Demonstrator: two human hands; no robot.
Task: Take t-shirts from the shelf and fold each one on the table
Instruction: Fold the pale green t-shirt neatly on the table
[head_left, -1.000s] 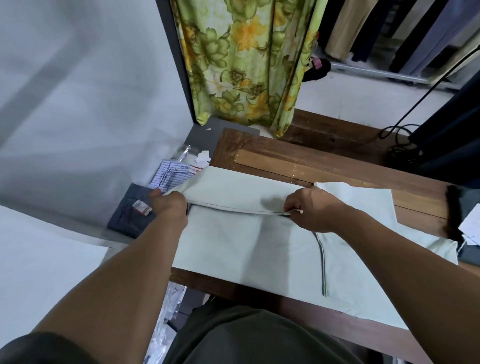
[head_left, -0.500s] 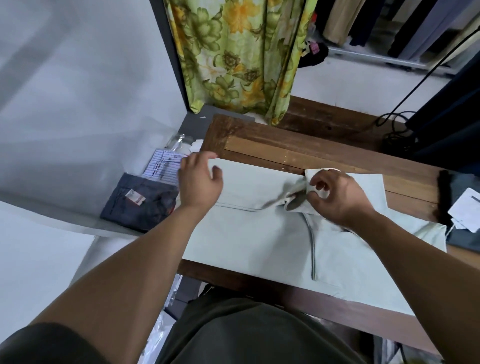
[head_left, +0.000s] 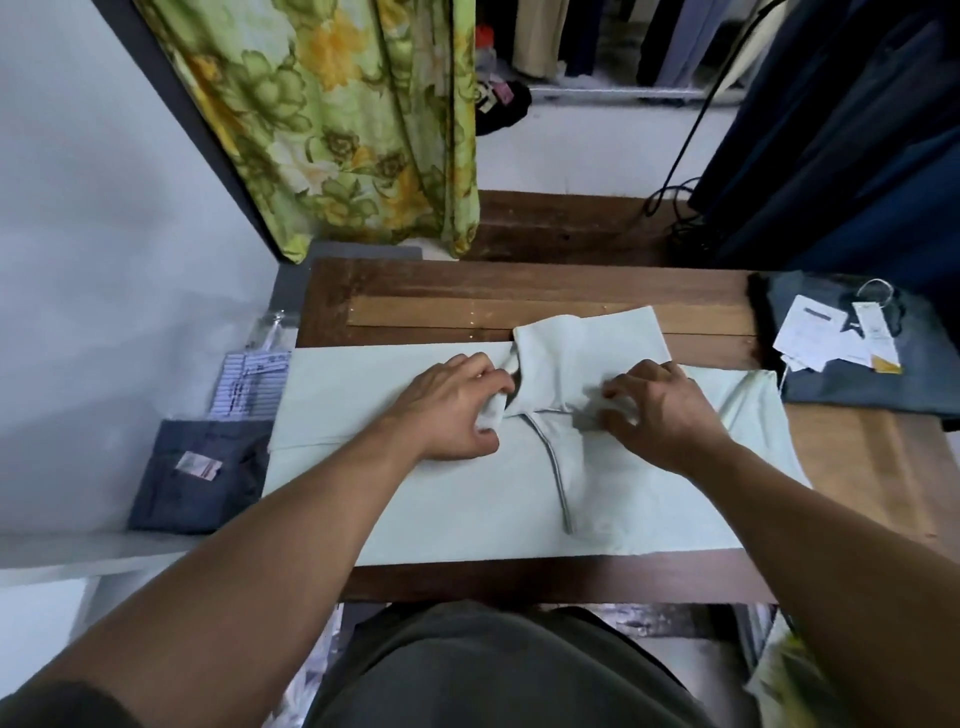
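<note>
Pale matt cloth t-shirt (head_left: 467, 509); worn brown wood table (head_left: 519, 291); glossy floral curtain (head_left: 337, 130); paper tags (head_left: 810, 332).

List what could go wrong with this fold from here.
The left hand bunches cloth of the pale green shirt near its collar; that crease may get folded in. The shirt's left end overhangs the brown wooden table, so it could drag askew. The sleeve beside the right hand may shift.

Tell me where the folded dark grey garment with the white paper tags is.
In the head view, the folded dark grey garment lies on the wooden table's far right end, just right of the pale green shirt.
</note>
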